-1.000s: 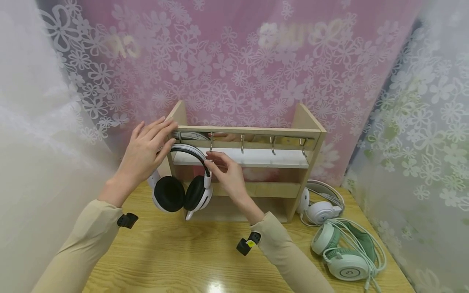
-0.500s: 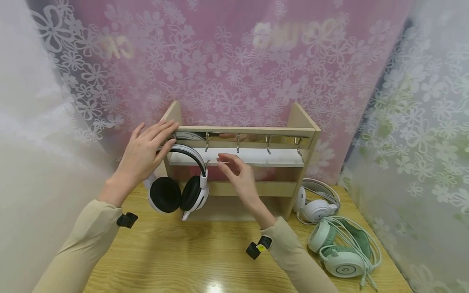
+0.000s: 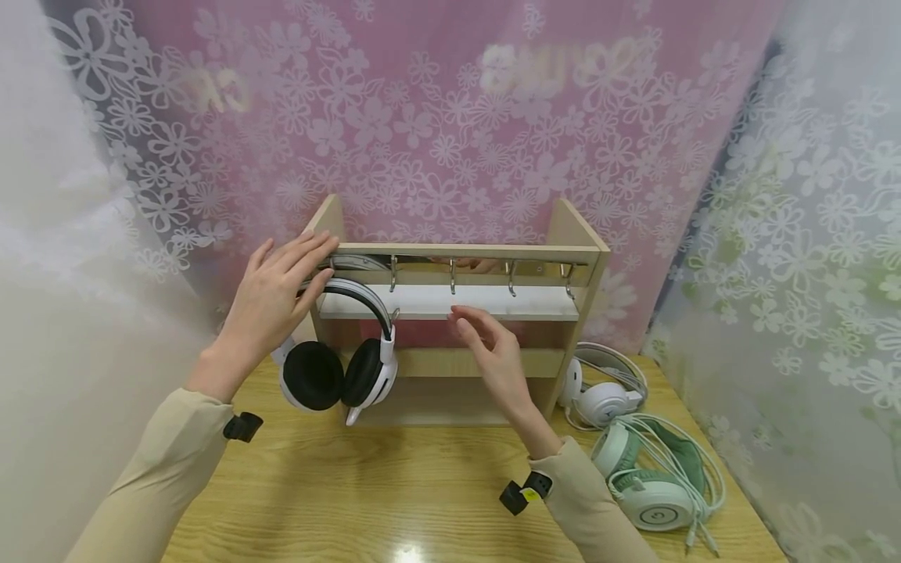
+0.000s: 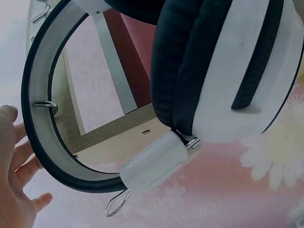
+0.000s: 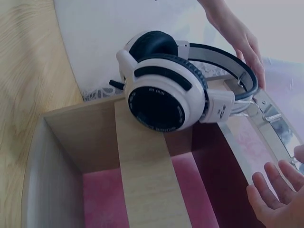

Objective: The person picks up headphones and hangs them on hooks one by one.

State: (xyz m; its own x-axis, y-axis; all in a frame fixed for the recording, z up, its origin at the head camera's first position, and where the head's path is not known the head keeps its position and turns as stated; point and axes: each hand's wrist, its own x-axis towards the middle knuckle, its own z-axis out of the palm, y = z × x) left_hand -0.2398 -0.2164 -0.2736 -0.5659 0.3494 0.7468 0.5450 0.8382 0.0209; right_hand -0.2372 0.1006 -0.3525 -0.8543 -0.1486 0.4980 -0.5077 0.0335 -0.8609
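Observation:
Black-and-white headphones (image 3: 313, 377) hang by their headband from the leftmost hook (image 4: 46, 104) of a wooden rack (image 3: 457, 363). Their ear cups dangle in front of the rack, with a small microphone arm below. My left hand (image 3: 271, 297) lies at the rack's top left corner, fingers extended, beside the headband; whether it touches the band is hard to tell. My right hand (image 3: 496, 356) is in front of the rack, to the right of the headphones, fingers loosely bent and holding nothing. A metal hook tip (image 4: 118, 202) shows next to the headband's end.
Several bare metal hooks (image 3: 453, 277) line the rack's front rail. White headphones (image 3: 607, 403) lie on the table (image 3: 394, 485) by the rack's right side. Green-and-white headphones (image 3: 658, 500) with a bundled cable lie nearer. Patterned curtains (image 3: 436, 156) stand behind and at the sides.
My right hand has let go of the headband's right side and moved away to the right. The left hand keeps its place at the rack's top left corner, and the headphones stay hanging.

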